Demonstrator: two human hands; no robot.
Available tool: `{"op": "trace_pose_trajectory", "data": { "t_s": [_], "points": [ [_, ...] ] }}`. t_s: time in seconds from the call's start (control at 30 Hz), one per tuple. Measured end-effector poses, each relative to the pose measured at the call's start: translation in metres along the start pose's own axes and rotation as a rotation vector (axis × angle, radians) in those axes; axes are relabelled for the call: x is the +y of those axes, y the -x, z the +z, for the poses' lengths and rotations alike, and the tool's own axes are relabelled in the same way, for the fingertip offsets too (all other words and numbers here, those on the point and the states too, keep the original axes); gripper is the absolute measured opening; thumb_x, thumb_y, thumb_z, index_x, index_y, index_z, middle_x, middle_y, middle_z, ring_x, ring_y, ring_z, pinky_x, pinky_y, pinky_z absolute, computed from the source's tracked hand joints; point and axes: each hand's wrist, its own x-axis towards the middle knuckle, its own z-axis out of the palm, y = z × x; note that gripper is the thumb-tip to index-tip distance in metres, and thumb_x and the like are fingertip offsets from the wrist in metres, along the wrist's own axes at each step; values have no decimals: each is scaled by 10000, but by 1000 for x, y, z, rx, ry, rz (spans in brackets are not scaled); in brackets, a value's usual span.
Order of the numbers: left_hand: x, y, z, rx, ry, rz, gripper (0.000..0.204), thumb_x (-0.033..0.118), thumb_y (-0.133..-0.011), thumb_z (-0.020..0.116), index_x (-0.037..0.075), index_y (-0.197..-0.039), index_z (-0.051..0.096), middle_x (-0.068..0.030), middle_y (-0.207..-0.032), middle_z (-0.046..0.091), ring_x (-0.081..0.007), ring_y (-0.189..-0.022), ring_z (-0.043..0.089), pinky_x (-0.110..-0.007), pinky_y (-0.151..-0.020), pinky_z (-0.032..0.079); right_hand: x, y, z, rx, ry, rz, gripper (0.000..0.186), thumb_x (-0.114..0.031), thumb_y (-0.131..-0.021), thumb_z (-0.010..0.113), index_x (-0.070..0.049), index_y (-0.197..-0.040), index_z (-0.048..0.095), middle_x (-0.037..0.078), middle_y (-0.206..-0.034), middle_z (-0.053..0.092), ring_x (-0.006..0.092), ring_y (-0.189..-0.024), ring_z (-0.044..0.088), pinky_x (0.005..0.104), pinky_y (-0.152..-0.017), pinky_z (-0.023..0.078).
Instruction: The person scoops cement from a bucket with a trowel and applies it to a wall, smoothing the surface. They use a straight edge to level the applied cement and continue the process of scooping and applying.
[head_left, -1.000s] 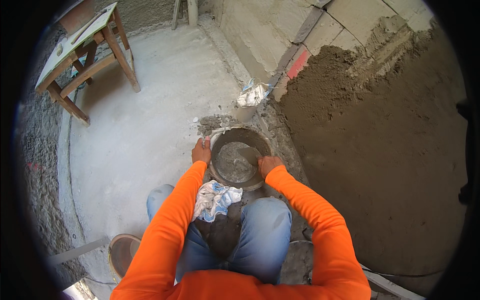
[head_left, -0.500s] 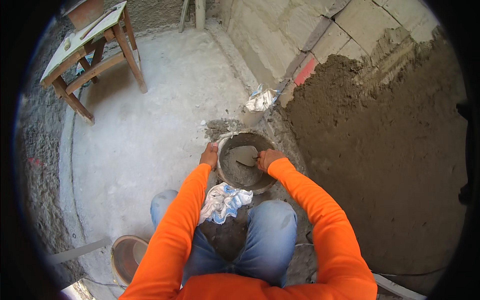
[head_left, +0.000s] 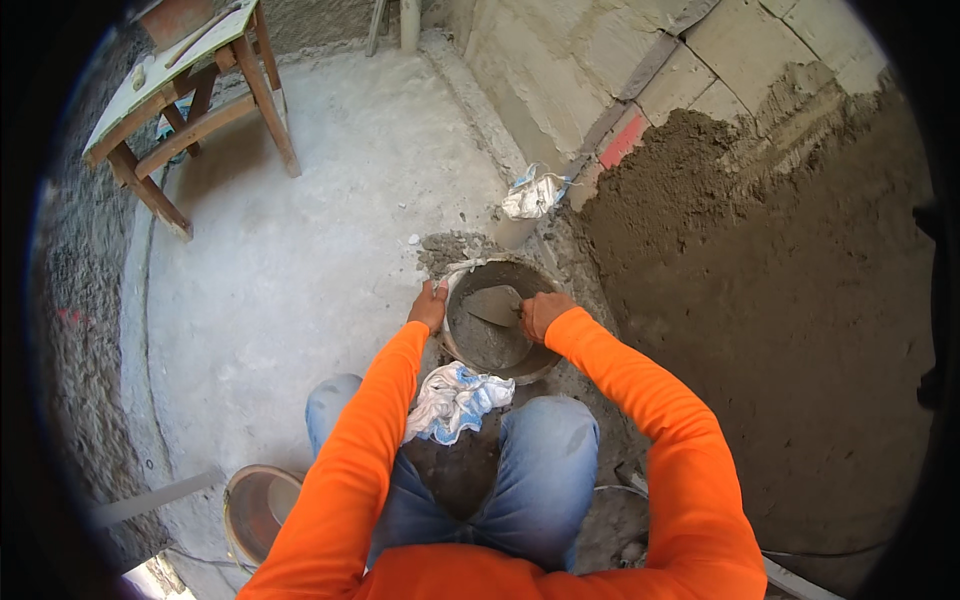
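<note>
A round bucket (head_left: 540,370) stands on the floor in front of my knees, with wet grey mortar (head_left: 485,345) in it. My left hand (head_left: 429,305) grips the bucket's left rim. In my right hand (head_left: 546,316) is a trowel (head_left: 495,305), its blade over the mortar inside the bucket; the handle is hidden in my closed fingers. A crumpled white and blue woven sack (head_left: 455,400) lies between the bucket and my knees.
Wet mortar coats the wall (head_left: 760,330) on the right. Behind the bucket, a pipe stub (head_left: 515,232) is capped with a white plastic wrap (head_left: 532,195). A wooden table (head_left: 210,135) stands far left, a second bucket (head_left: 240,510) near left.
The trowel blade has shifted slightly and turned inside the bucket. The whole view has moved a little; my left hand stays on the rim.
</note>
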Motion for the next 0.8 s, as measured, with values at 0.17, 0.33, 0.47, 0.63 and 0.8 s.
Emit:
{"op": "trace_pose_trajectory", "data": {
  "t_s": [0.17,0.33,0.47,0.63,0.8],
  "points": [
    [61,32,-45,-15,-85,-57,737,545,-986,489,41,-1502,340,-309,-1429,435,-432,-1341,435,-455,-1095,364,0,-20,27,18,22,60,361,-310,-948,484,-57,-916,740,195,-930,729,361,-899,716,456,-819,562],
    [68,173,-184,664,281,462,445,284,-994,592,73,-1381,526,-126,-1394,535,-259,-1307,485,-435,-1087,355,10,-20,29,-270,98,-154,300,-345,-873,621,-117,-1035,729,112,-1026,741,308,-960,715,426,-823,568],
    [-9,306,-250,1221,-402,388,416,139,-976,596,-10,-1353,505,-180,-1344,540,-330,-1288,464,-449,-1113,320,10,-9,16,99,44,130,282,-319,-836,627,-110,-986,743,157,-970,738,344,-909,719,450,-819,571],
    [-164,472,-229,1475,-927,-383,771,548,-903,645,100,-1481,402,-195,-1452,424,-381,-1380,355,-534,-1128,279,9,-10,6,9,4,-45,271,-250,-819,605,-75,-971,745,183,-935,733,361,-883,716,455,-811,573],
    [-314,581,-178,1275,129,-1602,1024,750,-756,644,207,-1544,278,-179,-1430,474,-395,-1250,500,-537,-996,427,14,-13,13,-231,81,-297,274,-296,-814,651,-92,-971,746,165,-924,738,339,-875,722,450,-791,573]
  ]
}}
